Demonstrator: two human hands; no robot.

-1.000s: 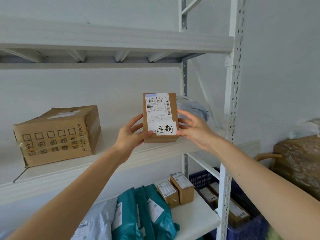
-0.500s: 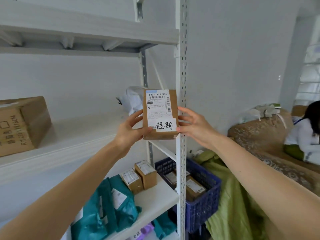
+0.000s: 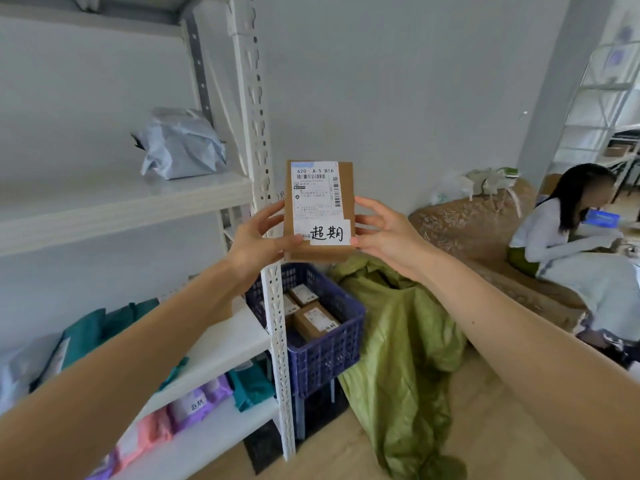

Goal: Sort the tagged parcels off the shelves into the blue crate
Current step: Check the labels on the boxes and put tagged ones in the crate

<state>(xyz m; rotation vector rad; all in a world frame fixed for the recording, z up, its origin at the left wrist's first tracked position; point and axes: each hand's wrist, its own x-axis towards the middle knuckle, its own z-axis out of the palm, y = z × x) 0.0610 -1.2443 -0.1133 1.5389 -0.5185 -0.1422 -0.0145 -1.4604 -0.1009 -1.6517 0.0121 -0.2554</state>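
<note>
While the left hand (image 3: pixel 256 242) gripped one side edge and the right hand (image 3: pixel 384 233) pinched the other, the small cardboard parcel (image 3: pixel 320 202) stood upright in the air between them, its handwritten white tag (image 3: pixel 329 233) facing the camera. It hung above the blue crate (image 3: pixel 325 358), which sat just beside the shelf post (image 3: pixel 258 133) and held brown boxes (image 3: pixel 313 322).

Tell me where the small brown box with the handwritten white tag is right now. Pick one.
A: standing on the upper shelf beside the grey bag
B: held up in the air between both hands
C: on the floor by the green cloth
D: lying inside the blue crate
B: the left hand and the right hand pinch the tagged box by its sides, off the shelves and not yet in the blue crate.
</note>
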